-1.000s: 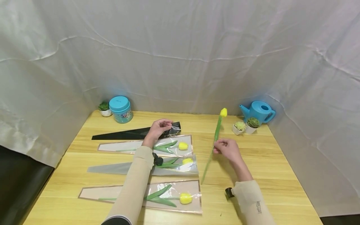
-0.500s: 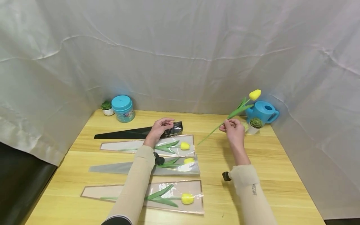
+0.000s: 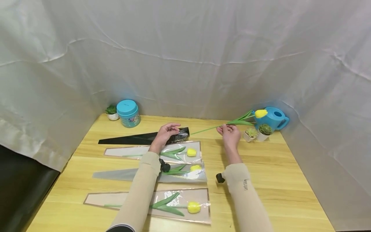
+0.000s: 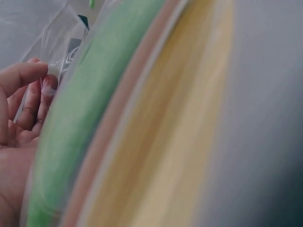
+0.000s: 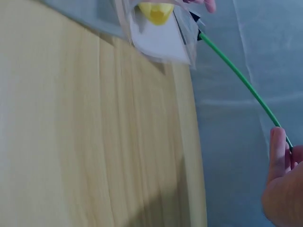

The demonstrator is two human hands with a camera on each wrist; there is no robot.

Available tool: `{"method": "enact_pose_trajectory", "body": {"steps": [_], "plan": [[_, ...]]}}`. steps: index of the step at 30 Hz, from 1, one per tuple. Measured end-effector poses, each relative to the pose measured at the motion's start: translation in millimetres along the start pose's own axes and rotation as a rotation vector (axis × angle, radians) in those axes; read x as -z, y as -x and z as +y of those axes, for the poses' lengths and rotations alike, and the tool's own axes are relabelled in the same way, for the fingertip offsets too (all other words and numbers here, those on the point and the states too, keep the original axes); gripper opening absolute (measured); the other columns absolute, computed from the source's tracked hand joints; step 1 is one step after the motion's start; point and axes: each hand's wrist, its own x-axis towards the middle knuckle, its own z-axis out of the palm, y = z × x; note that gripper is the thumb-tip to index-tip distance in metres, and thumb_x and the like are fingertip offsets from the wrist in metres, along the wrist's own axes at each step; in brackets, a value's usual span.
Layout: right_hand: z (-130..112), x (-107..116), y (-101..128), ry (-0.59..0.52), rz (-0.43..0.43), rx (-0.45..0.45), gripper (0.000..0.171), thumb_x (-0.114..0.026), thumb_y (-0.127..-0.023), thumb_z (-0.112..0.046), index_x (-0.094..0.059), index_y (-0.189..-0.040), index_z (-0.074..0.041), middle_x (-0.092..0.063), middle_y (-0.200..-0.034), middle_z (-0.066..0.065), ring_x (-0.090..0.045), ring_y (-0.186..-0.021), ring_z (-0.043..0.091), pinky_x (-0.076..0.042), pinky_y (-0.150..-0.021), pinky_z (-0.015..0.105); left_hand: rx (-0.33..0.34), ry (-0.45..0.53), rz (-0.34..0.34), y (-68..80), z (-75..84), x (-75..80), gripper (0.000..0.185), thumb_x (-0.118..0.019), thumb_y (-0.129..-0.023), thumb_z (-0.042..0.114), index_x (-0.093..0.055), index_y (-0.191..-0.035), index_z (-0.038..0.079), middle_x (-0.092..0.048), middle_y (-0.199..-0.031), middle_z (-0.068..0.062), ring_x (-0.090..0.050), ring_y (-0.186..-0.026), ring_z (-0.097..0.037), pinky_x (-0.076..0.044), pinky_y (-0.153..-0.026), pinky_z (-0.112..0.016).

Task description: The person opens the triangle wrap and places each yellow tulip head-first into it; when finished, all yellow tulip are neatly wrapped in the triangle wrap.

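Observation:
In the head view my left hand pinches the clear film at the wide end of a black flower sleeve lying on the table. The left wrist view shows thumb and finger on that clear film. My right hand pinches the green stem of a yellow tulip above the table. Its stem end points left, right at the sleeve's mouth; the right wrist view shows the stem slanting from those fingers. Nearer me lie a white sleeve, a grey sleeve and a pinkish sleeve, each with a yellow tulip inside.
A blue-lidded jar and a small potted plant stand back left. At the back right are a blue watering can, a pale succulent and a darker succulent. Grey curtains enclose the wooden table.
My right hand has moved up the table, then left, swinging the tulip from near upright to nearly level, its stem end now at the black sleeve. The left hand keeps its place.

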Motion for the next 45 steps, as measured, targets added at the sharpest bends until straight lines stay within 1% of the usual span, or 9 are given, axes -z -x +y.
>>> {"method": "enact_pose_trajectory", "body": {"steps": [5,11,17,21,26,31,38,41,45], "plan": [[18.9,-10.7,-7.2,0.012,0.003,-0.002,0.028,-0.060,-0.105,-0.010,-0.055,-0.122,0.011,-0.071,-0.101,0.023,-0.078,-0.083,0.015,-0.061,-0.088,0.027,0.001,0.004,-0.005,1.3,3.4,-1.1,0.035,-0.066,-0.098,-0.003,-0.066,-0.133,0.001,-0.069,-0.108,-0.008,-0.066,-0.102,-0.017,-0.057,-0.098,-0.031],[30.3,-20.7,-6.7,-0.005,-0.006,-0.040,0.026,-0.061,-0.104,-0.008,-0.055,-0.119,0.013,-0.070,-0.103,0.026,-0.078,-0.084,0.017,-0.061,-0.088,0.028,0.001,0.014,-0.009,0.9,1.7,-1.6,0.034,-0.067,-0.098,-0.003,-0.068,-0.132,0.003,-0.069,-0.104,-0.004,-0.066,-0.101,-0.017,-0.057,-0.096,-0.029],[36.9,-27.0,-5.3,-0.027,-0.018,-0.076,0.026,-0.062,-0.103,-0.004,-0.057,-0.120,0.014,-0.072,-0.100,0.023,-0.077,-0.083,0.015,-0.061,-0.088,0.027,0.001,-0.015,-0.012,2.1,0.5,-1.5,0.036,-0.067,-0.098,-0.002,-0.066,-0.134,0.002,-0.069,-0.107,-0.007,-0.066,-0.099,-0.014,-0.056,-0.095,-0.028],[40.1,-33.0,-3.4,-0.012,-0.047,-0.125,0.027,-0.063,-0.102,-0.001,-0.060,-0.123,0.015,-0.073,-0.097,0.017,-0.077,-0.084,0.014,-0.061,-0.088,0.026,-0.006,-0.033,-0.015,1.0,0.0,-1.4,0.038,-0.068,-0.098,-0.002,-0.065,-0.135,0.001,-0.069,-0.113,-0.015,-0.065,-0.098,-0.015,-0.056,-0.094,-0.028],[44.5,-39.8,-0.9,0.002,-0.080,-0.172,0.030,-0.066,-0.100,-0.003,-0.062,-0.124,0.014,-0.074,-0.096,0.015,-0.077,-0.087,0.016,-0.061,-0.089,0.028,-0.010,-0.039,-0.022,0.1,-0.4,-2.1,0.039,-0.069,-0.097,-0.003,-0.065,-0.135,0.001,-0.068,-0.119,-0.022,-0.066,-0.098,-0.015,-0.055,-0.092,-0.027],[50.7,-43.1,0.4,0.008,-0.106,-0.191,0.026,-0.069,-0.099,-0.003,-0.065,-0.119,0.013,-0.076,-0.094,0.014,-0.077,-0.087,0.018,-0.061,-0.090,0.031,-0.005,-0.051,-0.021,1.9,0.1,-1.9,0.039,-0.069,-0.097,-0.002,-0.065,-0.135,0.002,-0.068,-0.117,-0.020,-0.065,-0.099,-0.015,-0.055,-0.091,-0.026],[56.1,-46.3,3.1,0.005,-0.129,-0.257,0.028,-0.069,-0.098,-0.003,-0.065,-0.123,0.010,-0.074,-0.092,0.010,-0.075,-0.083,0.014,-0.062,-0.087,0.028,0.001,-0.085,-0.029,4.7,0.4,-0.8,0.038,-0.070,-0.097,0.002,-0.066,-0.134,0.005,-0.068,-0.118,-0.017,-0.064,-0.101,-0.016,-0.056,-0.093,-0.028],[56.2,-48.2,4.5,0.006,-0.130,-0.270,0.029,-0.069,-0.098,-0.003,-0.064,-0.124,0.010,-0.074,-0.092,0.009,-0.076,-0.081,0.014,-0.062,-0.086,0.028,0.011,-0.094,-0.034,4.0,-0.4,-1.4,0.037,-0.071,-0.097,0.001,-0.067,-0.133,0.007,-0.069,-0.116,-0.016,-0.064,-0.102,-0.017,-0.056,-0.094,-0.029],[56.4,-50.1,5.3,-0.001,-0.134,-0.281,0.030,-0.069,-0.098,-0.002,-0.064,-0.125,0.010,-0.074,-0.093,0.011,-0.076,-0.080,0.014,-0.062,-0.087,0.029,0.024,-0.134,-0.032,4.2,1.2,-3.3,0.036,-0.072,-0.096,0.003,-0.069,-0.132,0.010,-0.070,-0.114,-0.012,-0.065,-0.104,-0.018,-0.056,-0.095,-0.031]]}}
